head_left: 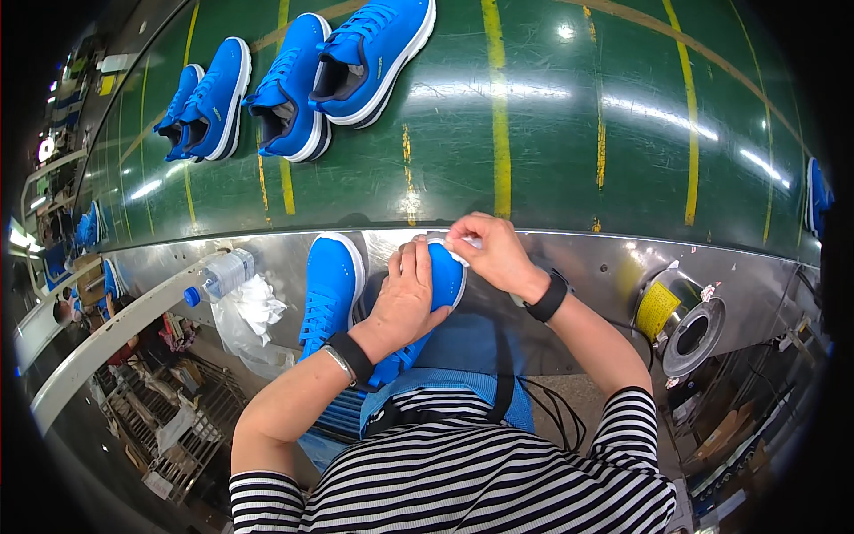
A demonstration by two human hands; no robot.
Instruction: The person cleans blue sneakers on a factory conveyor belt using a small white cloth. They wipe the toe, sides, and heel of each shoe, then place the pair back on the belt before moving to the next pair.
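Observation:
A blue sneaker (447, 279) with a white sole rests toe-away on the metal ledge in front of me. My left hand (403, 292) is wrapped over its upper and holds it. At the toe, my right hand (486, 255) pinches a small white cloth or wipe (460, 252) against the sole's edge. Its fingertips partly hide the wipe. The shoe's heel part runs under my left wrist and is mostly hidden. Just left of it, a second blue sneaker (328, 287) lies on the ledge, toe away, touched by neither hand.
Several blue sneakers (294, 93) stand on the green table (551, 169) with yellow lines, far left. A plastic bottle (229, 274) and a white bag (253, 311) are by a pale curved rail (116, 334) at left. A round metal fixture (683, 322) sits right, with cables below.

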